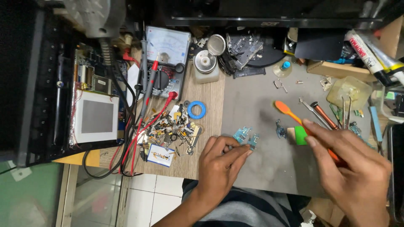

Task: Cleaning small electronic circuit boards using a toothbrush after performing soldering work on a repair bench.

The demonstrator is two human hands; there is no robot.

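Observation:
My left hand (219,162) rests at the near edge of a grey work mat (256,109), fingertips pinching a small blue-green circuit part (246,137). My right hand (349,168) holds an orange toothbrush-like brush (286,110), whose head points up and left over the mat. A small green block (300,135) lies just under the right fingertips, next to another tiny blue part (281,130).
A pile of small electronic scraps (172,128) and a blue ring (196,109) lie on the wooden table, left of the mat. An analog multimeter (166,63) with red and black probes stands behind. An opened device with circuit board (94,105) sits left. Tweezers, screwdrivers and tubes lie right.

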